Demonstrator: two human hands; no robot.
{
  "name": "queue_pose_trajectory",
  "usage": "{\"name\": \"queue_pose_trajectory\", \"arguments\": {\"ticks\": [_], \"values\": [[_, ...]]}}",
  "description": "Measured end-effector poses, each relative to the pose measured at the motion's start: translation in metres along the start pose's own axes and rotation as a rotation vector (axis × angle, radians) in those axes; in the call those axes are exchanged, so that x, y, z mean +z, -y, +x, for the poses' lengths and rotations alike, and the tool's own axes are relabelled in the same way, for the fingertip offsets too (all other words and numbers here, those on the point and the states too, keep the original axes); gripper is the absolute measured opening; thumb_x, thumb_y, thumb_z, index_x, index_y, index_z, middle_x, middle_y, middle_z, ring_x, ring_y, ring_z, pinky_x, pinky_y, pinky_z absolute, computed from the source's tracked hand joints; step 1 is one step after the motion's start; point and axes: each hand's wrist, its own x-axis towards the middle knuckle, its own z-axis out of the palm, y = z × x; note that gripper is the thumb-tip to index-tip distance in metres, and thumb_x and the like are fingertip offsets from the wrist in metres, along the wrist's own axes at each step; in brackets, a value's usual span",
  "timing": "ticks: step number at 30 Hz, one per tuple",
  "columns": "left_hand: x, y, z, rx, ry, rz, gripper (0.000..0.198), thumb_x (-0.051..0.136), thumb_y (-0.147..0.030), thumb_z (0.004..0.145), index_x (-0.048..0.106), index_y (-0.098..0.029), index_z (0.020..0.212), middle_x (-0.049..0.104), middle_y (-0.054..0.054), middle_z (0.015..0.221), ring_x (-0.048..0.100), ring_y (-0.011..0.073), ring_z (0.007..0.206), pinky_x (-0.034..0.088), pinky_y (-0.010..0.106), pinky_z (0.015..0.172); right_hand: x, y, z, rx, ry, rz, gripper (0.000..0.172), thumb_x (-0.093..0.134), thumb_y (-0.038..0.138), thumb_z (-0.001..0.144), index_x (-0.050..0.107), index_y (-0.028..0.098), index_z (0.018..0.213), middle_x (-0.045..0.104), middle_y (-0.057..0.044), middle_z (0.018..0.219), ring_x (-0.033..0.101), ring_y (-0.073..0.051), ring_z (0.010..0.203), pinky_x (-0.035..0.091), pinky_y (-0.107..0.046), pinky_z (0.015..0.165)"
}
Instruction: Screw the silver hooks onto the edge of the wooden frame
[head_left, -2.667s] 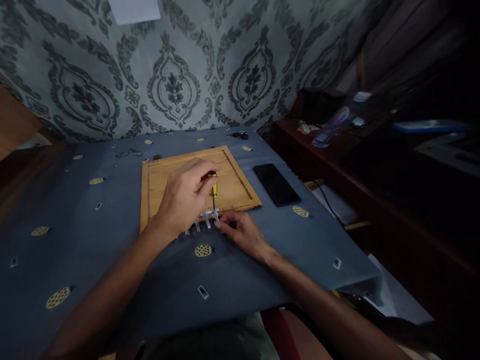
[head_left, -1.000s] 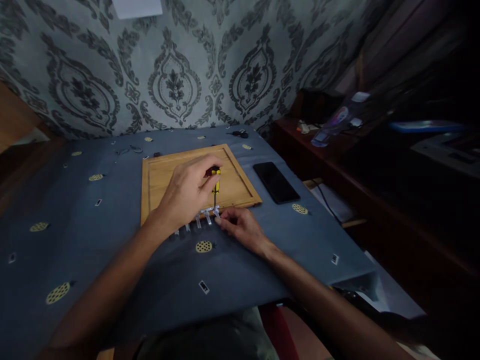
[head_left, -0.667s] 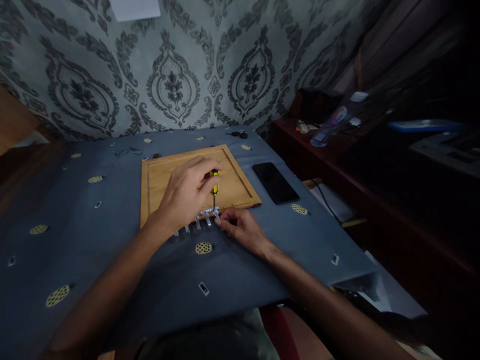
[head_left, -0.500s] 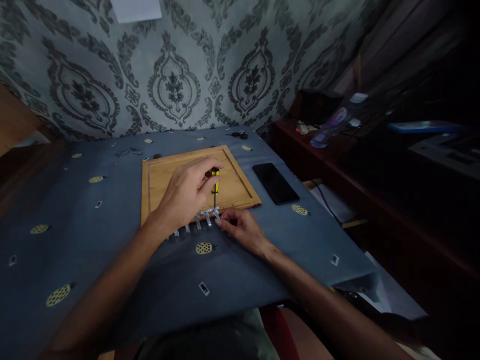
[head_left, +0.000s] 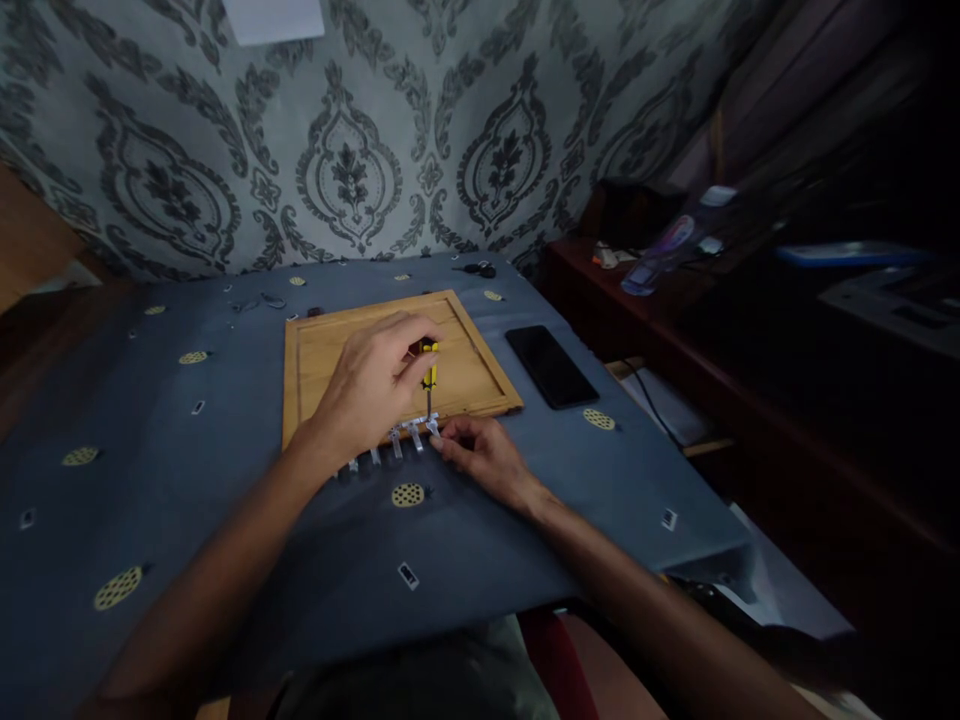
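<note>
My left hand (head_left: 375,380) grips the yellow and black handle of a screwdriver (head_left: 430,372), which stands upright with its shaft pointing down. The tip meets a clear plastic hook strip (head_left: 415,428) along the near edge of a wooden board (head_left: 480,395). Several clear hooks hang off that edge toward me. The fingers of my right hand (head_left: 484,458) pinch the rightmost hook at the strip's end. Part of the board and strip is hidden behind my left hand and wrist.
A black phone (head_left: 552,367) lies right of the board on the blue patterned cloth (head_left: 300,580). Keys (head_left: 478,269) and a thin looped item (head_left: 259,302) lie at the back. A plastic bottle (head_left: 675,245) leans on the dark red surface at right.
</note>
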Motion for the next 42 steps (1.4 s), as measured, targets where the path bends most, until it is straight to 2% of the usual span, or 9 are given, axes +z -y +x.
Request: {"name": "queue_pose_trajectory", "arguments": {"ticks": [8,14,21,25,30,33,37,42], "values": [[0.0017,0.0009,-0.0027,-0.005,-0.016,0.076,0.007,0.067,-0.018,0.087,0.066,-0.017,0.095,0.068,0.003,0.09,0.064,0.0144,0.076,0.05,0.027,0.071,-0.0003,0.0016,-0.0011,-0.009,-0.012,-0.002,0.031,0.062,0.046,0.083,0.057,0.02,0.069,0.056,0.001,0.063,0.047,-0.012,0.055,0.036,-0.024,0.051],[0.0009,0.0,-0.0014,0.034,-0.012,0.099,0.01,0.063,-0.011,0.088,0.069,-0.016,0.094,0.068,0.003,0.088,0.065,0.0149,0.077,0.05,0.028,0.073,-0.0006,0.0019,-0.0008,-0.003,-0.004,-0.019,0.031,0.061,0.046,0.084,0.058,0.02,0.068,0.056,0.0,0.063,0.047,-0.012,0.055,0.035,-0.024,0.05],[0.0007,-0.001,-0.0016,0.04,-0.033,0.102,0.005,0.066,-0.017,0.088,0.069,-0.016,0.092,0.066,0.003,0.088,0.063,0.0143,0.077,0.05,0.026,0.071,-0.0002,0.0007,-0.0007,0.024,-0.006,0.013,0.03,0.063,0.047,0.082,0.059,0.02,0.069,0.056,0.001,0.062,0.048,-0.012,0.054,0.036,-0.024,0.05],[0.0014,-0.0005,-0.0019,0.051,-0.048,0.122,0.006,0.065,-0.013,0.088,0.069,-0.017,0.087,0.066,0.002,0.085,0.063,0.0147,0.076,0.05,0.028,0.072,-0.0004,0.0028,-0.001,0.026,-0.001,0.01,0.031,0.064,0.046,0.082,0.06,0.02,0.068,0.057,0.001,0.061,0.048,-0.011,0.051,0.035,-0.024,0.049],[0.0005,0.0003,-0.001,0.033,-0.04,0.104,0.012,0.063,-0.009,0.086,0.068,-0.018,0.094,0.07,0.003,0.089,0.065,0.0151,0.078,0.05,0.028,0.073,0.0,0.0046,0.0,0.041,-0.004,0.041,0.03,0.065,0.045,0.082,0.06,0.02,0.067,0.058,0.001,0.06,0.049,-0.011,0.051,0.037,-0.025,0.05],[0.0002,-0.0008,-0.0008,0.016,-0.028,0.086,0.009,0.063,-0.012,0.087,0.067,-0.017,0.093,0.07,0.002,0.087,0.065,0.0143,0.077,0.051,0.027,0.072,0.0001,0.0049,0.0002,0.041,-0.007,0.031,0.029,0.065,0.044,0.082,0.06,0.019,0.066,0.058,0.001,0.06,0.048,-0.011,0.051,0.037,-0.025,0.049],[0.0019,-0.0017,-0.0013,0.042,-0.043,0.085,0.004,0.065,-0.017,0.088,0.068,-0.017,0.091,0.068,0.002,0.085,0.064,0.0134,0.075,0.05,0.025,0.07,-0.0002,0.0054,-0.0003,0.04,-0.012,0.03,0.03,0.064,0.046,0.081,0.06,0.02,0.066,0.058,0.001,0.06,0.048,-0.011,0.051,0.036,-0.024,0.049],[0.0029,0.0001,-0.0016,0.075,-0.049,0.057,0.01,0.065,-0.011,0.087,0.071,-0.017,0.093,0.07,0.003,0.088,0.066,0.0143,0.077,0.051,0.026,0.073,0.0006,0.0038,0.0004,0.032,-0.007,0.036,0.032,0.063,0.048,0.08,0.058,0.02,0.066,0.057,0.001,0.06,0.047,-0.011,0.051,0.035,-0.024,0.049]]}}
